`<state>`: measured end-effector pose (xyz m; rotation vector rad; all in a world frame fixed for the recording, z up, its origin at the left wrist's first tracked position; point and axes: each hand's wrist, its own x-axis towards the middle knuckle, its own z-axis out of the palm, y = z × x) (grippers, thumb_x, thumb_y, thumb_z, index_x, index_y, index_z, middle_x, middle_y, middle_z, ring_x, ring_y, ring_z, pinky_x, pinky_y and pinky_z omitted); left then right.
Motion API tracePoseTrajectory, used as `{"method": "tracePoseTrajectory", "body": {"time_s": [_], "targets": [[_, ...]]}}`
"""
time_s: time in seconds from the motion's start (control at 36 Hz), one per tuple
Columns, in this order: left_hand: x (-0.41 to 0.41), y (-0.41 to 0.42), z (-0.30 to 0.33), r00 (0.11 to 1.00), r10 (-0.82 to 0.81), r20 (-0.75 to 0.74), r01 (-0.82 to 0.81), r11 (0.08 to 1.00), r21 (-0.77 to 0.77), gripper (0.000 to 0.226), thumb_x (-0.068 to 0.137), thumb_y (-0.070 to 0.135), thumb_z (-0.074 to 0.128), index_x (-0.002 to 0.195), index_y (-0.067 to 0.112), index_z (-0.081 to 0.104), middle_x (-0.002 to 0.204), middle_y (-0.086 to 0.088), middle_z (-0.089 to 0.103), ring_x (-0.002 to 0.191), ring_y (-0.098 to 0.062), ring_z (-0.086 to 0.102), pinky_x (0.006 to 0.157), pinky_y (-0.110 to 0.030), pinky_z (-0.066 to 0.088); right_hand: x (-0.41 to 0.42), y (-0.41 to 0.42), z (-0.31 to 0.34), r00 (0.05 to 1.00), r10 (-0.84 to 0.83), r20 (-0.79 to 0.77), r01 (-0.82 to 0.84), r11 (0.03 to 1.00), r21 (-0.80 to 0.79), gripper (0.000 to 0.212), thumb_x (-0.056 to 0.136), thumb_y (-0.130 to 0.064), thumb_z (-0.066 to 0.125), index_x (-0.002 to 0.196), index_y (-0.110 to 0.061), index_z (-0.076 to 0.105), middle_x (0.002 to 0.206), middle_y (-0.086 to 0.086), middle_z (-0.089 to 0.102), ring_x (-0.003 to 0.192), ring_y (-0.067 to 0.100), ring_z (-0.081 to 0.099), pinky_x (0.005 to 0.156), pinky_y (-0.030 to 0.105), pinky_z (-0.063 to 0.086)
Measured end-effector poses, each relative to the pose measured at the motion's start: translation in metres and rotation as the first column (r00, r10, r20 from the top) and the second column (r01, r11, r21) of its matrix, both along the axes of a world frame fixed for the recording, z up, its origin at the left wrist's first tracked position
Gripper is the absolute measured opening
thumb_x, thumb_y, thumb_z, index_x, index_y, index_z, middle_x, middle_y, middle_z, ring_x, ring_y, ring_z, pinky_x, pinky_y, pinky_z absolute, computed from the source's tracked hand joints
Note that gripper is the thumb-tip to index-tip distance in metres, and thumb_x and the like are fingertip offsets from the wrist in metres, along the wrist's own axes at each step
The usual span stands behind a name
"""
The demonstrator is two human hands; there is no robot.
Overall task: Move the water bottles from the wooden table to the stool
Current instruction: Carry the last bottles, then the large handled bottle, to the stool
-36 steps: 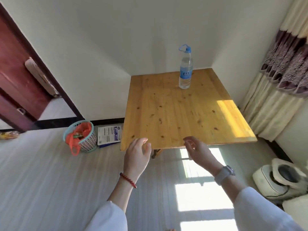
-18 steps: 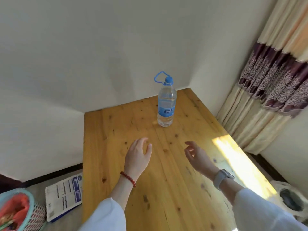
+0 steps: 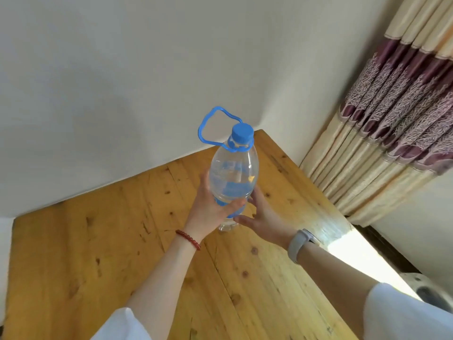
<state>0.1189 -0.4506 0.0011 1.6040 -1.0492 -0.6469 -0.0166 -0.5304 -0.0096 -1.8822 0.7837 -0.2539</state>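
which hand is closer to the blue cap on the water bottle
Left. The left hand wraps the water bottle mid-body, below the blue cap. The right hand sits lower, near the base.

You are looking down at a wooden desk [image 3: 98, 253] that is filling the lower part of your view, its knotted yellow planks running away from you toward the corner of the room. A patch of sunlight [image 3: 355, 251] is falling across its right edge (bright enough to wash out the grain there). The water bottle [image 3: 232, 177] is standing upright near the far corner; whether its base is touching the planks cannot be told.
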Motion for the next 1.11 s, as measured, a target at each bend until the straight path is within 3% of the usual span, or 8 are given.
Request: {"method": "tracePoseTrajectory", "body": {"time_s": [0.17, 0.33, 0.44, 0.56, 0.69, 0.89, 1.0, 1.11], "targets": [[-0.016, -0.002, 0.004, 0.989, 0.126, 0.077, -0.124, 0.992, -0.028, 0.075, 0.051, 0.062, 0.071, 0.115, 0.048, 0.034, 0.111, 0.022, 0.054, 0.1, 0.008, 0.053, 0.073, -0.009, 0.047, -0.008, 0.004, 0.0, 0.994, -0.056, 0.097, 0.054, 0.998, 0.02, 0.076, 0.084, -0.016, 0.063, 0.14, -0.036, 0.016, 0.128, -0.034, 0.036, 0.125, 0.001, 0.038, 0.1, 0.022, 0.038], [-0.059, 0.04, 0.003, 0.948, 0.199, -0.247, -0.188, 0.98, 0.068, 0.071, 0.056, 0.061, 0.066, 0.118, 0.029, 0.05, 0.103, 0.014, 0.066, 0.094, 0.0, 0.063, 0.077, -0.018, 0.05, -0.063, 0.056, 0.006, 0.993, -0.102, 0.058, 0.093, 0.985, 0.146, 0.072, 0.068, -0.053, 0.071, 0.119, -0.066, 0.022, 0.124, -0.024, 0.039, 0.12, 0.003, 0.043, 0.103, 0.033, 0.038], [-0.109, 0.081, 0.0, 0.847, 0.233, -0.478, -0.174, 0.971, 0.164, 0.058, 0.06, 0.059, 0.065, 0.109, 0.03, 0.057, 0.103, 0.006, 0.069, 0.094, -0.01, 0.066, 0.083, -0.035, 0.052, -0.109, 0.115, 0.01, 0.968, -0.192, 0.161, 0.113, 0.909, 0.401, 0.085, 0.059, -0.064, 0.069, 0.128, -0.045, 0.023, 0.121, -0.03, 0.053, 0.112, -0.008, 0.053, 0.087, 0.012, 0.046], [-0.16, 0.12, 0.007, 0.802, 0.246, -0.545, -0.107, 0.956, 0.274, 0.042, 0.068, 0.054, 0.064, 0.101, 0.029, 0.056, 0.094, 0.001, 0.07, 0.082, -0.016, 0.069, 0.071, -0.033, 0.056, -0.16, 0.165, 0.017, 0.975, -0.206, 0.086, 0.155, 0.9, 0.408, 0.097, 0.065, -0.063, 0.066, 0.141, -0.037, 0.011, 0.123, -0.034, 0.052, 0.115, -0.001, 0.054, 0.1, 0.032, 0.046], [-0.227, 0.16, 0.018, 0.834, 0.121, -0.538, 0.071, 0.944, 0.323, 0.077, 0.061, 0.067, 0.06, 0.119, 0.017, 0.05, 0.097, -0.007, 0.07, 0.078, -0.016, 0.07, 0.057, -0.024, 0.054, -0.227, 0.216, 0.031, 0.947, -0.32, 0.012, 0.297, 0.891, 0.343, 0.08, 0.072, -0.056, 0.06, 0.136, -0.046, 0.013, 0.121, -0.018, 0.058, 0.108, 0.003, 0.06, 0.097, 0.038, 0.049], [-0.354, 0.2, 0.04, 0.801, -0.021, -0.598, 0.2, 0.951, 0.235, 0.059, 0.064, 0.058, 0.064, 0.112, 0.028, 0.048, 0.107, -0.004, 0.065, 0.087, -0.012, 0.068, 0.069, -0.029, 0.054, -0.35, 0.282, 0.06, 0.831, -0.554, 0.047, 0.519, 0.802, 0.295, 0.062, 0.085, -0.024, 0.062, 0.125, -0.048, 0.021, 0.109, -0.031, 0.056, 0.099, -0.013, 0.058, 0.083, 0.005, 0.042], [-0.448, 0.225, 0.048, 0.803, -0.165, -0.572, 0.328, 0.924, 0.195, 0.061, 0.064, 0.058, 0.066, 0.111, 0.024, 0.049, 0.112, -0.02, 0.062, 0.093, -0.03, 0.065, 0.079, -0.045, 0.054, -0.437, 0.333, 0.065, 0.708, -0.703, 0.067, 0.661, 0.693, 0.288, 0.071, 0.077, -0.036, 0.061, 0.135, -0.043, 0.021, 0.117, -0.018, 0.059, 0.105, 0.0, 0.06, 0.092, 0.019, 0.047], [-0.556, 0.263, 0.054, 0.781, -0.342, -0.523, 0.481, 0.863, 0.155, 0.063, 0.075, 0.048, 0.067, 0.122, 0.017, 0.041, 0.107, -0.008, 0.061, 0.085, -0.011, 0.067, 0.07, -0.027, 0.056, -0.533, 0.394, 0.069, 0.534, -0.842, 0.081, 0.793, 0.532, 0.298, 0.071, 0.083, -0.022, 0.063, 0.136, -0.036, 0.018, 0.108, -0.025, 0.056, 0.092, -0.017, 0.057, 0.075, 0.001, 0.041]]}}
